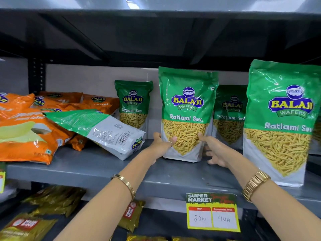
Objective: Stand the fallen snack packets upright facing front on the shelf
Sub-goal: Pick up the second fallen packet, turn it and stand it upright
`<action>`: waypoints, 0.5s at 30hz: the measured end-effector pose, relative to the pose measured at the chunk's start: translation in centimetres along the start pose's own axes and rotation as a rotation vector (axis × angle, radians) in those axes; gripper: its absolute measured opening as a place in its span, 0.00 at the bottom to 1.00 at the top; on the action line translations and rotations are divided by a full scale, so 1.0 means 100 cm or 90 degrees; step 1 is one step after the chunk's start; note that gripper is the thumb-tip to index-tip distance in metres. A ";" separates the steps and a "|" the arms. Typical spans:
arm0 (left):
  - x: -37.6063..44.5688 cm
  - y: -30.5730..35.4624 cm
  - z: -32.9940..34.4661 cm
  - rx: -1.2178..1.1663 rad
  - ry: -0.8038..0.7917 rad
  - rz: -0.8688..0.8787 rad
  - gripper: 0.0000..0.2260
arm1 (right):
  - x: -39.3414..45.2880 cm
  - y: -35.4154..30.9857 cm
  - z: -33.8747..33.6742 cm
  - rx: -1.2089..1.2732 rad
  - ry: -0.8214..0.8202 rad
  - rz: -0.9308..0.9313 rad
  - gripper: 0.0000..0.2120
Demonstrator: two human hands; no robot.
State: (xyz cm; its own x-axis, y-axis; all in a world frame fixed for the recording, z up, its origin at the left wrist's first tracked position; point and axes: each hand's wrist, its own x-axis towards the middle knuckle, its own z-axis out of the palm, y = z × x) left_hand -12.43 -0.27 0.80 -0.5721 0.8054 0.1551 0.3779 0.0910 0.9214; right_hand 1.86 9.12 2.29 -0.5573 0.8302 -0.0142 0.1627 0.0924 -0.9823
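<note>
**Green sev pouch held upright at mid-shelf**

Both hands clasp a glossy green-and-white plastic Ratlami Sev pouch [186, 117] standing upright, label forward, in the middle of the grey metal shelf [90, 169], a little back from its front edge. The left hand [162, 145] wraps its fingers round the pouch's lower left side; the right hand [214, 151] presses its thumb on the lower right, its other fingers spread loosely below. Toward the shelf's left end another green pouch, fallen back-side up [104, 132], leans on a heap of orange foil snack bags [29, 134]. A larger matching pouch [281, 122] stands at the front edge on the right.
</note>
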 end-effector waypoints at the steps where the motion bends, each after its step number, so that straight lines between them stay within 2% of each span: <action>1: -0.003 -0.001 0.000 0.002 -0.005 0.001 0.30 | -0.002 0.002 -0.002 -0.001 -0.006 -0.007 0.30; 11: -0.038 -0.016 0.000 -0.042 -0.001 0.061 0.33 | -0.031 0.025 -0.010 0.010 0.020 -0.077 0.32; 15: -0.044 -0.021 0.001 -0.050 0.001 0.063 0.30 | -0.039 0.029 -0.011 0.022 0.023 -0.092 0.30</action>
State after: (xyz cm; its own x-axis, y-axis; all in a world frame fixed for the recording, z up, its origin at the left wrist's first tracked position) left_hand -10.65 -3.93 -1.84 -0.5357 0.8075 0.2470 0.3741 -0.0353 0.9267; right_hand 5.43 6.77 -0.28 -0.5427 0.8291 0.1344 0.0547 0.1945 -0.9794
